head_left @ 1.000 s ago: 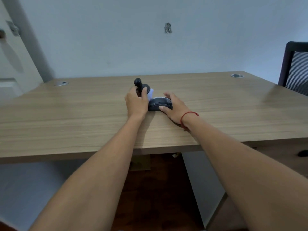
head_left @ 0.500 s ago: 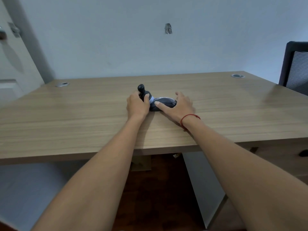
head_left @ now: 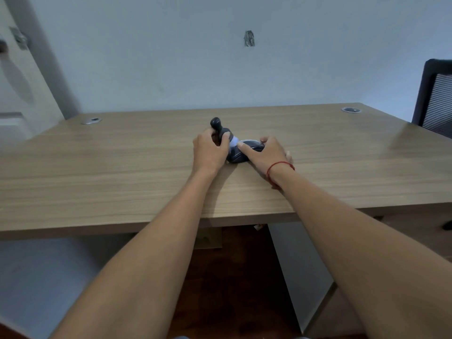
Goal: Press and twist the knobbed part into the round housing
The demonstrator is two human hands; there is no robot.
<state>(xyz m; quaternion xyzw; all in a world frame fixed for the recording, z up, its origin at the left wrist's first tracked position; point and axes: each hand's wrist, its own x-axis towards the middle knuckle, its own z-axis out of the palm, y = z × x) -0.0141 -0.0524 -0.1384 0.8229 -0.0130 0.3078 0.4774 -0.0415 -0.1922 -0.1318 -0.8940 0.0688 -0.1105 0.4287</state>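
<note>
- Head view: left hand (head_left: 209,152) at frame centre, fingers curled round a dark knobbed handle (head_left: 218,128) that stands tilted above the desk (head_left: 97,167).
- Right hand (head_left: 265,154) just right of it, fingers and thumb curled over a dark rounded body (head_left: 241,154) lying on the desk; a pale band (head_left: 234,142) shows between handle and body.
- A red string (head_left: 278,166) circles the right wrist.
- The object sits mid-desk, well apart from the near edge and both side edges; bare wood lies on all sides.
- Grommets (head_left: 91,120) at upper left and upper right of the desk.
- Chair (head_left: 436,99) at the right frame edge.
- Wall (head_left: 171,57) behind the far edge.
</note>
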